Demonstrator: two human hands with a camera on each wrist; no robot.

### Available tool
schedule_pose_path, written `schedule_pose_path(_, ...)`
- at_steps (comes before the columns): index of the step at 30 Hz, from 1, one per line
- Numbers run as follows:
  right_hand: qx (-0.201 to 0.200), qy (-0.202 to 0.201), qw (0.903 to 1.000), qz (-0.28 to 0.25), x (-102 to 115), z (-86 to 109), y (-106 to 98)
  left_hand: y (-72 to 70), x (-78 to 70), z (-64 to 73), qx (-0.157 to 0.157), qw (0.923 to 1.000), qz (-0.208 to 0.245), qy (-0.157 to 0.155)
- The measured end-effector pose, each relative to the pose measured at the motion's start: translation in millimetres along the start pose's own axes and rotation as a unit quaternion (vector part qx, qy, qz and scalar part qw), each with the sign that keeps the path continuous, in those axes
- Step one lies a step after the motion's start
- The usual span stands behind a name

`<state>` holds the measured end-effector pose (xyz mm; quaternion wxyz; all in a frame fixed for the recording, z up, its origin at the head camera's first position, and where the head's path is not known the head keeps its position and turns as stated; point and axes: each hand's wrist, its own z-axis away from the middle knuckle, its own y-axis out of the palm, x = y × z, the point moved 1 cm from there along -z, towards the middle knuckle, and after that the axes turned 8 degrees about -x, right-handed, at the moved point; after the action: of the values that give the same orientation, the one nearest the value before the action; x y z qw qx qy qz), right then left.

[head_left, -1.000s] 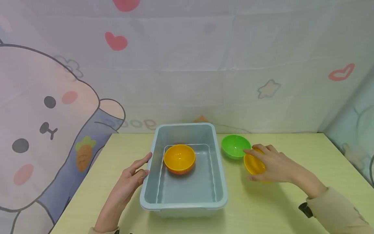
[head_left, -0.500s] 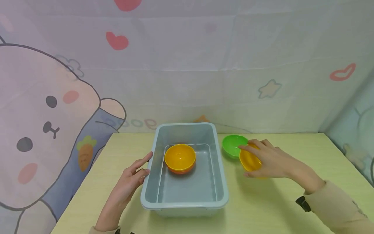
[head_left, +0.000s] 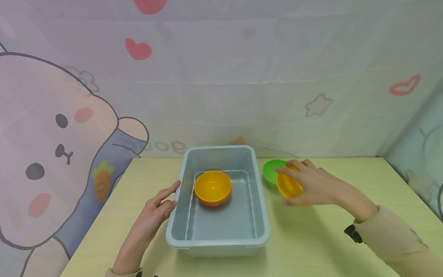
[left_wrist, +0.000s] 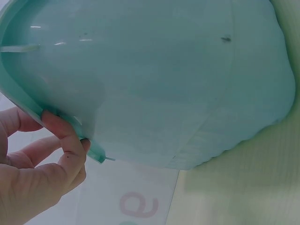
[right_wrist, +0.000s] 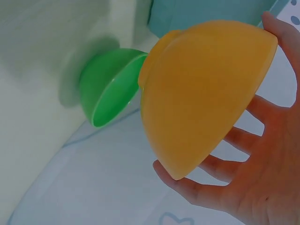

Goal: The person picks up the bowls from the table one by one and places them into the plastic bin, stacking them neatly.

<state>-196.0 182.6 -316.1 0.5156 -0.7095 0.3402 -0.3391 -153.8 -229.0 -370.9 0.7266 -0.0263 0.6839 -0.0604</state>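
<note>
A grey-blue plastic tub (head_left: 218,244) stands on the table, with a yellow bowl (head_left: 212,186) nested over an orange one (head_left: 216,204) inside it. My left hand (head_left: 149,217) holds the tub's left rim; in the left wrist view its curled fingers (left_wrist: 65,136) lie at the rim's edge. My right hand (head_left: 320,186) grips a second yellow bowl (head_left: 288,186) by its rim, tilted with its opening towards the left in the head view. Thumb and fingers spread across that bowl's mouth in the right wrist view. Just behind it sits a green bowl (right_wrist: 105,84), partly covered by it in the head view.
The pale wooden table (head_left: 349,231) ends at a printed cloth backdrop (head_left: 225,96). The green bowl stands close to the tub's right wall, towards the table's back edge.
My right hand has carried the yellow bowl leftward and slightly back, towards the green bowl, and it now overlaps more of it. The left hand and tub have stayed in place.
</note>
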Motion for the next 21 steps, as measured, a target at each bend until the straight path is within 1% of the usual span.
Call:
schedule_pose_path(8,-0.004,-0.012,0.9999,-0.004,7,-8.2,-9,0.5,-0.2,0.5,0.0,1.0,0.0,0.005)
schedule_pose_path(21,0.006,-0.021,0.9998,-0.001,20,-24.1,-19,1.1,-0.6,1.2,0.002,1.0,0.002,0.005)
